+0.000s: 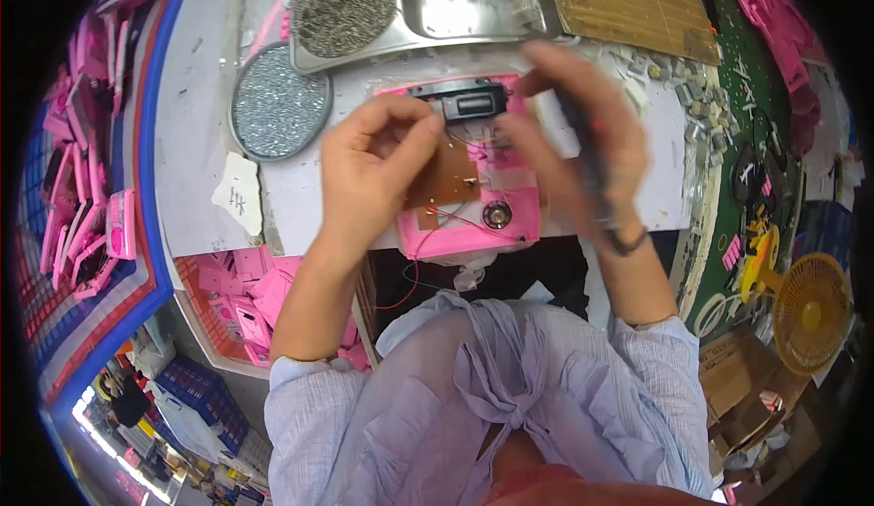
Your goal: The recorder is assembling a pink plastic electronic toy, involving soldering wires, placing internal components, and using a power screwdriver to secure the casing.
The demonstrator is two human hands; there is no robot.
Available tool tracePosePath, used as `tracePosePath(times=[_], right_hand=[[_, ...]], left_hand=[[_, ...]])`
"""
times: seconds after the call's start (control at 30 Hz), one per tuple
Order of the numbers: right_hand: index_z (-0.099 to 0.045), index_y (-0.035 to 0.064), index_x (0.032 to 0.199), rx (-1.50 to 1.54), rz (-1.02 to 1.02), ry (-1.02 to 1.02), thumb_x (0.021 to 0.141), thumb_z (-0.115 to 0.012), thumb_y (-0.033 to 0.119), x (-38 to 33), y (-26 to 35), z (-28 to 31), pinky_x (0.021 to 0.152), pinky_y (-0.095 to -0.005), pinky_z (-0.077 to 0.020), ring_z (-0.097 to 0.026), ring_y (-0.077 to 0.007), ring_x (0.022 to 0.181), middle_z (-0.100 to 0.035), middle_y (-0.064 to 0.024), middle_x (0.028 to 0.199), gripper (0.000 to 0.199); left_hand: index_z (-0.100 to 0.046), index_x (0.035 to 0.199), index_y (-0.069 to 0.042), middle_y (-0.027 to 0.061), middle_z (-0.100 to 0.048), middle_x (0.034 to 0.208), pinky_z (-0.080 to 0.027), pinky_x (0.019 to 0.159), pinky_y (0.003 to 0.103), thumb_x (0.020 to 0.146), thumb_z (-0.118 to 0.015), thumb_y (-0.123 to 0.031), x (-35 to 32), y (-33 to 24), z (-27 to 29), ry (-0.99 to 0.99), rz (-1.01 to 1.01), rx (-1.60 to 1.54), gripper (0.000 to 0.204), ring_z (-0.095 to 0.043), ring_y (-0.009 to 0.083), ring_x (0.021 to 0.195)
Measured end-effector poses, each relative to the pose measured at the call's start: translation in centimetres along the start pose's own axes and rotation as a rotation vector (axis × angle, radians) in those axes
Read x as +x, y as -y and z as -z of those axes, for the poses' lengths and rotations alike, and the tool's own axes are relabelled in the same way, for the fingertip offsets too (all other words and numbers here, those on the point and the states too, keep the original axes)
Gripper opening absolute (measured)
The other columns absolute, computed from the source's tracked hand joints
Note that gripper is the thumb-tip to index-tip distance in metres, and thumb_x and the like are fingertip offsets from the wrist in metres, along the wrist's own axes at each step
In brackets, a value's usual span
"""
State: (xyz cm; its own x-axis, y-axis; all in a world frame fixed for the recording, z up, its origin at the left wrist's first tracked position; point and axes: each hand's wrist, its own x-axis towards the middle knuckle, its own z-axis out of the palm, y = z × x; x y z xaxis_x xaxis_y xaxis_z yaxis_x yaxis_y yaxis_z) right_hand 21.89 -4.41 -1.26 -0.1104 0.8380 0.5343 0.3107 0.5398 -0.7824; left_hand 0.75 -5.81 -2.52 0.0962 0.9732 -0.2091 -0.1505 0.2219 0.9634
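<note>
Gripping a black rectangular part [469,101] at frame centre, long axis left-right, our left hand [373,174] pinches it; our right hand [578,146] clasps a dark tool [587,156] above the pink casing [478,224].

White bench crowded with small parts

The bench [196,133] fills the upper middle of the frame. A round dish of tiny metal bits [279,106] lies at upper left, a steel tray [428,5] with a pile of fine metal parts at top centre, a brown board [637,1] at upper right, a scrap of white paper [238,192] near the left edge, and a pink casing [478,224] at the near edge.
</note>
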Motion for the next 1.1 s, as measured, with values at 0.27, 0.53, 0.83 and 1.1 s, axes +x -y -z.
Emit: tracePosePath(times=[0.27, 0.53, 0.83, 1.1], right_hand=[[-0.063, -0.0043, 0.12, 0.136, -0.153, -0.263, 0.087, -0.073, 0.003, -4.3, 0.0, 8.5, 0.08, -0.0255, -0.052, -0.065, -0.0135, 0.088, -0.069, -0.0121, 0.11, 0.034], [-0.064, -0.0023, 0.106, 0.107, 0.038, 0.185, 0.075, -0.079, 0.0, -4.3, -0.3, 5.4, 0.053, -0.0283, -0.0423, -0.057, -0.0169, 0.058, -0.064, -0.0094, 0.072, 0.035], [-0.065, 0.0016, 0.102, 0.007, 0.145, 0.246, 0.067, -0.079, -0.003, -3.9, -0.3, 3.7, 0.049, -0.0314, -0.0419, -0.055, -0.0198, 0.054, -0.069, -0.0075, 0.077, 0.039], [-0.065, 0.0023, 0.102, -0.014, 0.158, 0.248, 0.066, -0.078, -0.003, -4.0, -0.8, 3.3, 0.049, -0.0319, -0.0417, -0.054, -0.0206, 0.053, -0.066, -0.0068, 0.074, 0.039]], left_hand=[[-0.07, 0.084, 0.0, 0.0061, -0.056, 0.087, -0.048, 0.062, 0.028, 0.078, -0.075, 0.0, 0.7, -0.3, -0.5, 0.047, -0.392, 0.74, 0.008, -0.057, 0.0156, 0.068], [-0.07, 0.082, 0.0, 0.007, -0.057, 0.087, -0.051, 0.061, 0.031, 0.078, -0.075, -0.001, 0.7, 0.1, -0.5, 0.029, -0.418, 0.795, 0.007, -0.061, 0.0182, 0.07], [-0.067, 0.081, 0.0, 0.0076, -0.058, 0.086, -0.051, 0.06, 0.03, 0.078, -0.074, 0.0, 0.8, 0.4, -0.4, 0.014, -0.444, 0.8, 0.007, -0.062, 0.0185, 0.068], [-0.067, 0.08, 0.0, 0.0073, -0.058, 0.084, -0.051, 0.059, 0.03, 0.078, -0.073, -0.001, 0.9, 0.2, -0.5, 0.01, -0.422, 0.793, 0.007, -0.062, 0.0174, 0.065]])
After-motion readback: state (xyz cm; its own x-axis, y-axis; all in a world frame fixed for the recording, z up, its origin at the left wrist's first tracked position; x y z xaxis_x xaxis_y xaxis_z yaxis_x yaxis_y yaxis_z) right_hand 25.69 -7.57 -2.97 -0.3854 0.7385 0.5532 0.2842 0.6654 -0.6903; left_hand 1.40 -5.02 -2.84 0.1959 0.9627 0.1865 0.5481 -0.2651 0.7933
